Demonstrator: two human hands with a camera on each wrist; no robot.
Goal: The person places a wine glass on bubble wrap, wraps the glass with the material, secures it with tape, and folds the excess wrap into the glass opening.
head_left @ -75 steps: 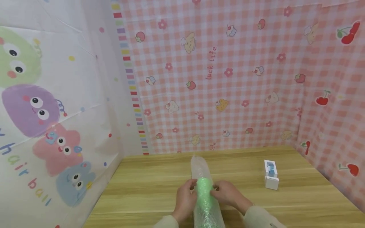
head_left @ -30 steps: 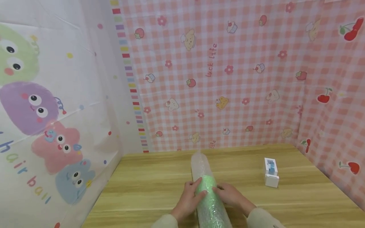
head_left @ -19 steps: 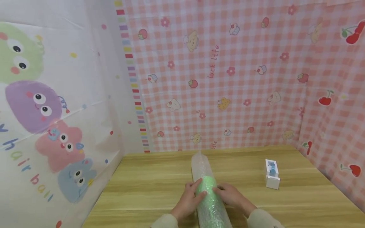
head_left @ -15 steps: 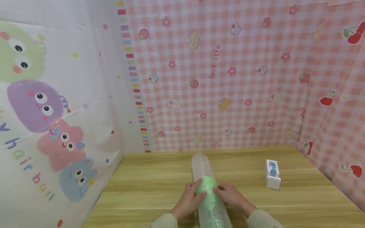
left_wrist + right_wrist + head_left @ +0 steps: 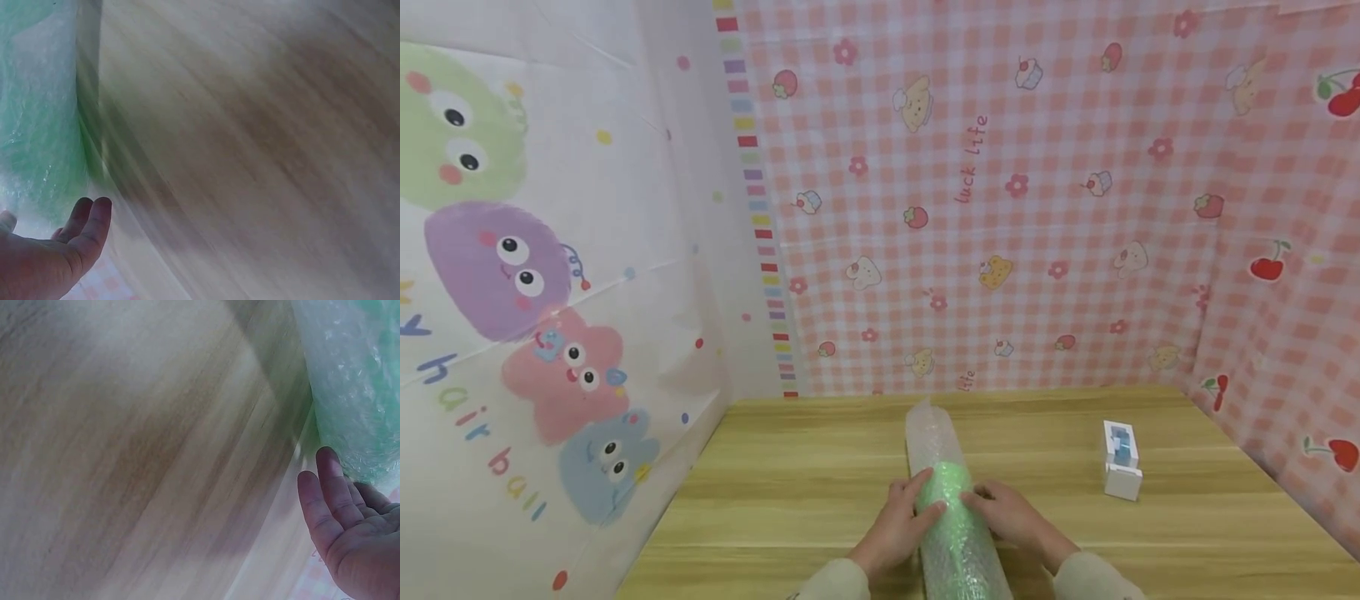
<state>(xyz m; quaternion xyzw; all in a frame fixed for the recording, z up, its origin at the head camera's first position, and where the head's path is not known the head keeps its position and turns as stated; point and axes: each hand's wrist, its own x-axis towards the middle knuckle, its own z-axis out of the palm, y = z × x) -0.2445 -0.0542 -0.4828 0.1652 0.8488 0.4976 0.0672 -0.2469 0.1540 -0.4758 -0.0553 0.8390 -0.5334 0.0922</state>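
Left hand: we see the left hand [image 5: 895, 521] spread, thumb and forefinger apart on top of the wrapped roll; from the wrist camera its other fingers reach out, only slightly bent, by the roll's side.
Right hand: we find the right hand [image 5: 1009, 512] against the opposite side, its fingers extended and slightly parted in the wrist view; we cannot tell how firmly either hand presses.
Sleeves: both our wrists end in pale sleeves [image 5: 840, 581].
Bubble wrap: between our hands, clear bubble wrap [image 5: 931, 435] lies lengthwise on the table, its far end near the back edge, its near end cut off by the head view's lower border.
Inside the wrap: we make out a green thing [image 5: 950, 490] through the bubbles, its far end at our fingertips; beyond it the wrap looks pale.
White box: well apart, to our right, stands a white box [image 5: 1123, 482].
Inside the box: a blue piece [image 5: 1122, 447] sits in its top; we cannot tell what it is.
Table: wood-grained table [image 5: 790, 475] under everything.
Around us: a pink checked cloth [image 5: 962, 292] behind, a white cartoon cloth [image 5: 655, 333] to the left.
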